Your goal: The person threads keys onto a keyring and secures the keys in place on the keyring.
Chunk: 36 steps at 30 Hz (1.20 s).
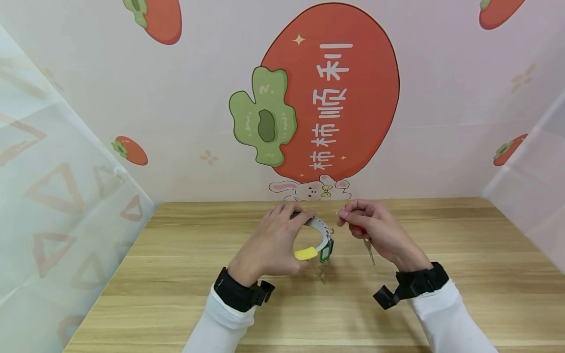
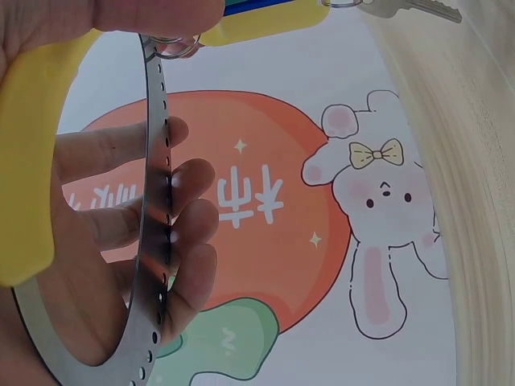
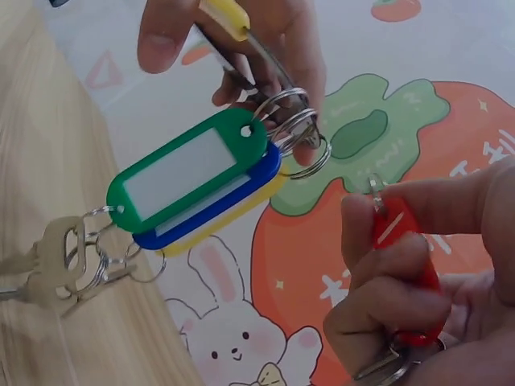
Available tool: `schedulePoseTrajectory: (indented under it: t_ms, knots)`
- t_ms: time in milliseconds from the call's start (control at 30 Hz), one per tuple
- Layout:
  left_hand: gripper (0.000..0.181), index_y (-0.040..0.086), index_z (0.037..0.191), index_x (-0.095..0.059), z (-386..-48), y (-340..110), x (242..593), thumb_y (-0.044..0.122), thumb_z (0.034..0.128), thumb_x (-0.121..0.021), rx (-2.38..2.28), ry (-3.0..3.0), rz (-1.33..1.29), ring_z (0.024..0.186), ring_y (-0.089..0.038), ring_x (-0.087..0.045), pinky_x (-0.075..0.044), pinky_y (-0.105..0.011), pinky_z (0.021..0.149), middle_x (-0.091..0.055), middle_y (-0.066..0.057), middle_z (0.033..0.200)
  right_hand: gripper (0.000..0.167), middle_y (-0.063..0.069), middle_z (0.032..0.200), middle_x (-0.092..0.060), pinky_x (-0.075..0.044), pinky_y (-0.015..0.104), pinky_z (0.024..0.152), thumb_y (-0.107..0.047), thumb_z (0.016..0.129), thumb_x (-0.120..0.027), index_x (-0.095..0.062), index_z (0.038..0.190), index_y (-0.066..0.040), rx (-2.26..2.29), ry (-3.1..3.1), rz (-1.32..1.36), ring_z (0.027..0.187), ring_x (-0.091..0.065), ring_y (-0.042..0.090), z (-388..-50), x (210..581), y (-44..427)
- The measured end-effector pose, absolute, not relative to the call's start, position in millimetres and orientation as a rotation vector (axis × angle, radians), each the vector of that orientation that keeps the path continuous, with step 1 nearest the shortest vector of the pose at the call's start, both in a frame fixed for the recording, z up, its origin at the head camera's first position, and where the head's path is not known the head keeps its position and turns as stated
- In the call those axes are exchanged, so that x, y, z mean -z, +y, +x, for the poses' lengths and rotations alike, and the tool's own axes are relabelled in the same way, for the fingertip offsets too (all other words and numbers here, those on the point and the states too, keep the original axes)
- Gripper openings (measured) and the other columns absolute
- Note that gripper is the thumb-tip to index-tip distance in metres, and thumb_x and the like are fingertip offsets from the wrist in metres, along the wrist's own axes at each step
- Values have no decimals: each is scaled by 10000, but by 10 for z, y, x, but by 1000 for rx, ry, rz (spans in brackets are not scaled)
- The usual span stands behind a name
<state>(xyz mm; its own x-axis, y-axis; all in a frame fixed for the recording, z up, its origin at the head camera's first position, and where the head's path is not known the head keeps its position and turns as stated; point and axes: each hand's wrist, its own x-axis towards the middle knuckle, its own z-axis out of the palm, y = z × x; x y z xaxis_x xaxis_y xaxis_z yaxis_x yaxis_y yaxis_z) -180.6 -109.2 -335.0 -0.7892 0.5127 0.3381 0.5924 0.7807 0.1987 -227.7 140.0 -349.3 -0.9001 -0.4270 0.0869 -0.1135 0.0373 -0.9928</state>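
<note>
My left hand [image 1: 275, 240] grips a flat metal key hoop [image 2: 149, 281], lined with small holes, by its yellow handle [image 2: 24, 161]. From the hoop's right side hang a green key tag [image 3: 187, 170], a blue key tag [image 3: 272, 167] and a yellow key tag [image 3: 213, 233] on split rings, with keys [image 3: 60, 249] at their lower ends. To the right, my right hand [image 1: 375, 230] pinches a red key tag [image 3: 394, 225] near its small metal ring [image 3: 375, 191]. A key [image 1: 370, 251] dangles below that hand. The red tag is apart from the hoop, its middle partly covered by fingers.
A wood-grain table [image 1: 185, 294] lies under both hands. Behind it stands a white backdrop [image 1: 441, 147] printed with persimmons and a rabbit. Pale side panels [image 1: 44, 196] rise at left and right.
</note>
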Motion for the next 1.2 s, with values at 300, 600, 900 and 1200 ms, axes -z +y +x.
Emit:
schedulePoseTrajectory:
  t_ms: [300,600,900,1200]
  knots:
    - [780,147,1356,-610,-1809,-1093,3359,371,657,-873,417,-2697,-864,1145,-228,-488,-442,-419,954,-543,-25,1186,172,60,728,-386,-196,325,507,-151,1093,-399,-352,1003,-12,1932,2027,-663,545,-257,184,-2243,3495,1357]
    - [788,145,1363,-608,-1813,-1091,3358,369,656,-873,418,-2704,-859,1143,-226,-485,-444,-424,956,-545,-32,1195,173,102,783,-532,-375,258,550,-166,1081,-440,-408,1028,-4,1870,2128,-650,596,-448,167,-2246,3491,1357]
    - [796,140,1372,-604,-1810,-1095,3347,361,653,-866,431,-2707,-852,1137,-235,-489,-441,-430,958,-544,-44,1211,195,105,890,-682,-365,255,580,-125,1002,-626,-580,981,63,1838,2274,-563,669,-498,155,-2265,3460,1390]
    - [825,145,1387,-593,-1806,-1105,3341,375,646,-873,412,-2709,-842,1124,-229,-492,-438,-420,945,-537,-36,1197,181,152,910,-689,-371,239,607,-119,977,-659,-615,970,56,1756,2281,-604,710,-528,138,-2283,3455,1458]
